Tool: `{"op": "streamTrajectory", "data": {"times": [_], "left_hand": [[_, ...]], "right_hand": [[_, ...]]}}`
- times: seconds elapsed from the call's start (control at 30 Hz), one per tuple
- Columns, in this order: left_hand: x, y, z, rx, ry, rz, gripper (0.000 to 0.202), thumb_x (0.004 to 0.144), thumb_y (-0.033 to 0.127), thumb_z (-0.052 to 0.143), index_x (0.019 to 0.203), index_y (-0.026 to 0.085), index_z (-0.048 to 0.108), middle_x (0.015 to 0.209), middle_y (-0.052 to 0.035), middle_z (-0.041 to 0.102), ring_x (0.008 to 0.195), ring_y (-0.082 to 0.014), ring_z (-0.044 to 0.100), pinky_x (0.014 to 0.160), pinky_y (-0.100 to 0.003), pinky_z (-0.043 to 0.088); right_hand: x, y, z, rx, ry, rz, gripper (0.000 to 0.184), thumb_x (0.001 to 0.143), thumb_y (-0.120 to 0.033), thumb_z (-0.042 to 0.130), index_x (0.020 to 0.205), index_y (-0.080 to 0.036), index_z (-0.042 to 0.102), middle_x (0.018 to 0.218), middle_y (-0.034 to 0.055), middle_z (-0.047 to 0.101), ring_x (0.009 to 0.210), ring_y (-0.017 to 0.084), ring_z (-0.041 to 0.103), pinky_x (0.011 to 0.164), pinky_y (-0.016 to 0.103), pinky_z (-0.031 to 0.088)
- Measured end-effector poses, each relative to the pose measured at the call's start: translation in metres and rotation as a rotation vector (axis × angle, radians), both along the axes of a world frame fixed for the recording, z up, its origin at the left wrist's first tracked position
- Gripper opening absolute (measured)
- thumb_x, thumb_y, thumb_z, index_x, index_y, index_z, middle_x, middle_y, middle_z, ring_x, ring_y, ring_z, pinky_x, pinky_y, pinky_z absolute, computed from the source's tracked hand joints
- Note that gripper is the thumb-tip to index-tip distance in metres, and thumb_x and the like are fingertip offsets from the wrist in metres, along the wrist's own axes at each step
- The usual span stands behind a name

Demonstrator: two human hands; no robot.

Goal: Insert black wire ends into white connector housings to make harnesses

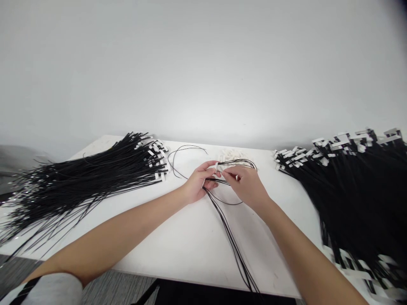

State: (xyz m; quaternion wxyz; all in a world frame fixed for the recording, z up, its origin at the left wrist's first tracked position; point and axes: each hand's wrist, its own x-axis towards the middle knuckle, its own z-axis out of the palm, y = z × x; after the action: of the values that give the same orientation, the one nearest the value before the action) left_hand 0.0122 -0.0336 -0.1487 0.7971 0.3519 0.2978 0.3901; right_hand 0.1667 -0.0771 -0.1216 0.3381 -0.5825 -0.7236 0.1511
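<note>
My left hand [197, 183] is closed around white connectors, with one small white connector [216, 167] pinched between thumb and forefinger. Thin black wires [226, 224] run from under this hand down over the table's front edge, and others loop out to the right past my other hand. My right hand [243, 183] pinches the end of a black wire close to that connector. The fingertips of both hands nearly meet. Whether the wire end sits inside the connector is too small to tell.
A large bundle of black wires [95, 173] with white connectors lies at left on the white table [178, 241]. Another big pile of black wires [356, 199] lies at right. Behind my hands are a loose curled wire [173, 163] and a heap of small pale connectors [233, 153].
</note>
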Motion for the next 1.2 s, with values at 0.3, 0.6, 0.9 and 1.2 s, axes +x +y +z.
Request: {"op": "streamTrajectory", "data": {"times": [0.3, 0.6, 0.9, 1.2], "left_hand": [[0.000, 0.000, -0.001, 0.012, -0.001, -0.002, 0.027, 0.075, 0.018, 0.057, 0.101, 0.020, 0.052, 0.071, -0.0024, 0.059, 0.039, -0.0017, 0.033, 0.051, -0.022, 0.036], [0.000, 0.000, -0.004, 0.021, -0.013, -0.005, 0.026, 0.075, 0.019, 0.058, 0.100, 0.020, 0.051, 0.073, -0.0025, 0.059, 0.040, -0.0021, 0.035, 0.050, -0.021, 0.035], [0.001, 0.000, -0.003, -0.047, -0.012, 0.045, 0.030, 0.070, 0.023, 0.064, 0.098, 0.021, 0.053, 0.072, -0.0009, 0.056, 0.042, -0.0020, 0.037, 0.047, -0.019, 0.035], [-0.001, -0.002, 0.001, -0.070, 0.072, 0.029, 0.035, 0.072, 0.028, 0.062, 0.104, 0.026, 0.048, 0.084, 0.0001, 0.056, 0.046, -0.0091, 0.048, 0.043, -0.027, 0.043]], "right_hand": [[-0.002, -0.001, -0.002, 0.035, -0.005, -0.018, 0.021, 0.083, -0.024, 0.047, 0.068, -0.020, 0.061, 0.067, -0.0034, 0.059, 0.060, 0.008, 0.046, 0.058, 0.021, 0.032], [-0.005, -0.003, -0.003, 0.007, -0.071, -0.036, 0.023, 0.085, -0.026, 0.045, 0.074, -0.021, 0.064, 0.070, -0.0003, 0.059, 0.064, 0.010, 0.049, 0.058, 0.021, 0.034], [-0.010, -0.010, 0.004, 0.524, -0.328, -0.034, 0.018, 0.084, -0.017, 0.046, 0.084, -0.019, 0.063, 0.090, 0.0065, 0.060, 0.087, 0.016, 0.048, 0.078, 0.028, 0.037], [-0.025, -0.024, 0.007, -0.180, -0.213, 0.208, 0.020, 0.081, -0.029, 0.048, 0.065, -0.017, 0.052, 0.065, -0.0043, 0.057, 0.051, 0.005, 0.039, 0.047, 0.019, 0.023]]}}
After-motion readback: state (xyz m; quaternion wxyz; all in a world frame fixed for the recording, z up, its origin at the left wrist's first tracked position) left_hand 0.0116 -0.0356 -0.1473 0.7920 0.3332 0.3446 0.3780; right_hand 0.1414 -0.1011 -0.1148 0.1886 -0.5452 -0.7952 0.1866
